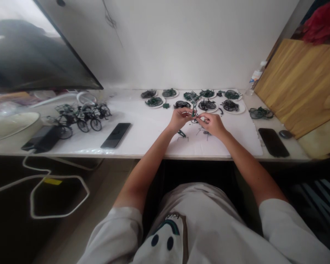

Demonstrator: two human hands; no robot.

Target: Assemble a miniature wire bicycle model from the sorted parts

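Note:
Both hands meet above the white sheet (151,128) on the table. My left hand (180,119) pinches a small dark-green model bicycle part (194,109), which stands upright between the fingers. From the other side my right hand (213,124) is closed at the lower end of the same piece; the fingertips hide what exactly they grip. Under the hands lie a green part (182,133) and some thin wire-like pieces (206,132). Behind them, several white plates (240,107) hold dark green and black bicycle parts.
Several assembled model bicycles (84,117) stand at the left, near a black phone (116,135) and a black power adapter (42,138). On the right are another phone (273,142), a round dark object (285,134), a bottle (256,77) and a wooden board (302,88). A screen (38,51) overhangs the left.

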